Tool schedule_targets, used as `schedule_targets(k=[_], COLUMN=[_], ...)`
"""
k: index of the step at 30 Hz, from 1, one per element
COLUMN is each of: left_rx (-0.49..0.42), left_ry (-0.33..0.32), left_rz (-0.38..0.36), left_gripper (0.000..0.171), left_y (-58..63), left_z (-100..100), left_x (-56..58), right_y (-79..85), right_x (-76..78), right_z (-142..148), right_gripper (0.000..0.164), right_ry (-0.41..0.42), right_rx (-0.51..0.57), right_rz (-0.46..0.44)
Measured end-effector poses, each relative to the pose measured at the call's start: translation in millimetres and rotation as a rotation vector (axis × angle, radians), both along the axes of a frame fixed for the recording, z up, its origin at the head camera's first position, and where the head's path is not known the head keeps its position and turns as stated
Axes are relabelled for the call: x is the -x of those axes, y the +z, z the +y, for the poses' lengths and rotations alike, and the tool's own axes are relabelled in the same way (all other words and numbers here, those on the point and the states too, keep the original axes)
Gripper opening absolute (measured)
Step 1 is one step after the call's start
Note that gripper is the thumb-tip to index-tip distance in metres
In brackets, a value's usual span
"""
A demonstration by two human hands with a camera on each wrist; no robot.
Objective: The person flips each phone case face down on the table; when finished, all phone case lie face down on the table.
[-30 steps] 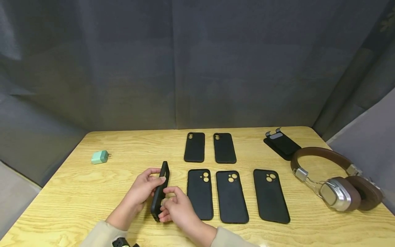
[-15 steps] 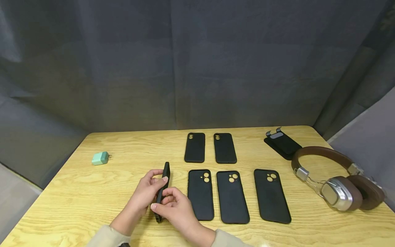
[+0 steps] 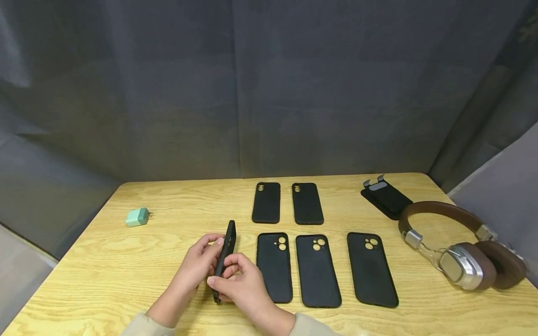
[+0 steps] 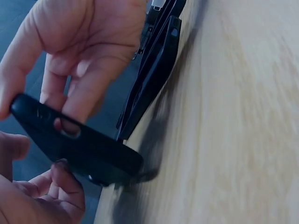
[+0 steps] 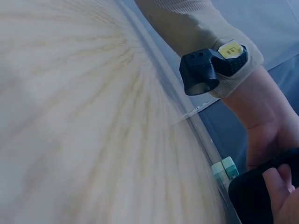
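A black phone case [image 3: 230, 233] stands on its long edge, tilted, between both hands over the table's left-middle part. My left hand [image 3: 195, 263] grips its left side, thumb near the upper part. With thumb and fingers, my right hand [image 3: 245, 282] pinches the lower part from the right. In the left wrist view, an oblong cutout shows in the end of the case [image 4: 107, 151], with a fingertip visible through it. Dark and partly cut off, the case [image 5: 250, 196] also appears in the right wrist view, with fingers [image 5: 278, 189] on it.
Right of the hands, three black phone cases lie in a row, the closest being a phone case [image 3: 274, 266]. Two more [image 3: 266, 203] lie behind. Farther right are a black clip-on holder [image 3: 386, 198] and brown headphones [image 3: 462, 263]. A mint charger [image 3: 137, 217] lies left.
The right thumb has come over onto the near edge of the case, where the fingers were working lower down before. The case has shifted slightly right.
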State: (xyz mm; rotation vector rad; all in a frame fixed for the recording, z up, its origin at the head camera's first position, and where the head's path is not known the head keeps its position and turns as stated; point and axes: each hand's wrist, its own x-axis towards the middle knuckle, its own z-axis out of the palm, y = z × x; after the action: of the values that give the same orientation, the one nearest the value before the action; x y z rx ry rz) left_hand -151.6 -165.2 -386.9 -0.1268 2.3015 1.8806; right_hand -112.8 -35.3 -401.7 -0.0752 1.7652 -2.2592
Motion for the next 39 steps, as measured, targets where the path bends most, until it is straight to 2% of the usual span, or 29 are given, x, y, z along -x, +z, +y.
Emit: schedule_targets(k=[4, 11, 15, 22, 28, 33, 39], left_rx=[-0.029, -0.093, -0.153, -0.171, -0.158, -0.137, -0.062], left_ry=[-0.036, -0.221, -0.269, -0.231, -0.135, -0.081, -0.035], left_rz=[-0.019, -0.082, -0.094, -0.107, -0.082, -0.058, -0.033], left_gripper=[0.042, 0.054, 0.056, 0.052, 0.048, 0.047, 0.047], left_y=[-2.5, -8.6, -11.9, -11.3, -6.3, -6.7, -6.5], left_z=[-5, -13, -14, -22, -30, -37, -43], left_x=[-0.8, -0.7, 1.1, 2.8, 3.2, 2.9, 2.9], right_y=[3.8, 8.1, 9.7, 9.5, 5.0, -0.1, -1.4], right_x=[0.5, 1.0, 0.5, -0.6, 1.3, 4.8, 9.2], right_z=[1, 3, 4, 8, 12, 15, 17], right_gripper=[0.034, 0.035, 0.035, 0.037, 0.036, 0.037, 0.045], right_ry=[-0.006, -0.020, -0.018, -0.022, -0.028, -0.034, -0.035], right_rx=[0.037, 0.091, 0.100, 0.129, 0.112, 0.062, -0.038], right_rz=[0.024, 0.062, 0.069, 0.059, 0.032, -0.001, -0.017])
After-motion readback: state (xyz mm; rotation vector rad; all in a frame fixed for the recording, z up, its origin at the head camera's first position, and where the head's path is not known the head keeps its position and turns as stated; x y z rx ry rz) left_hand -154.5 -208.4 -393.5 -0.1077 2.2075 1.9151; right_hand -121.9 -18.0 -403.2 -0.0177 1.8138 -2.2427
